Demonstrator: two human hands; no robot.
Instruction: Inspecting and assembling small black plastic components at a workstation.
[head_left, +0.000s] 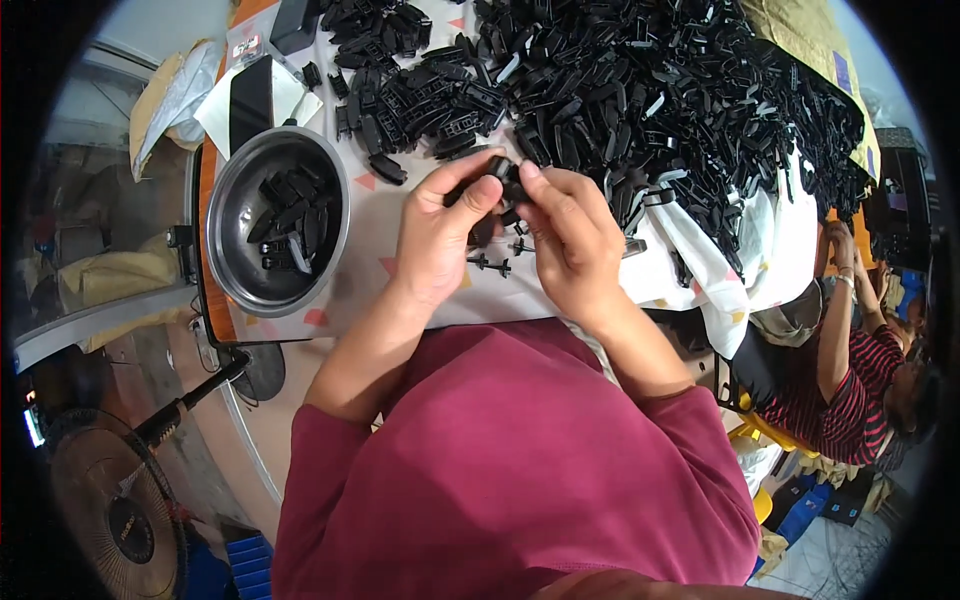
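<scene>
Both of my hands meet over the near part of the table, fingers closed round a small black plastic part (502, 170). My left hand (445, 220) pinches it from the left, thumb on top. From the right, my right hand (572, 225) grips it between thumb and fingers. Much of the part is hidden by my fingers, so its exact kind cannot be made out. Just below my hands, a few small black pronged pieces (490, 265) lie on the patterned white table cover (365, 225). One loose black part (387, 169) rests left of my hands.
A large heap of black plastic parts (640, 80) covers the table's far side. To the left stands a metal bowl (216, 235) with several parts inside, near a dark phone (250, 103). A floor fan (120, 510) is at lower left. Another person (850, 390) sits at right.
</scene>
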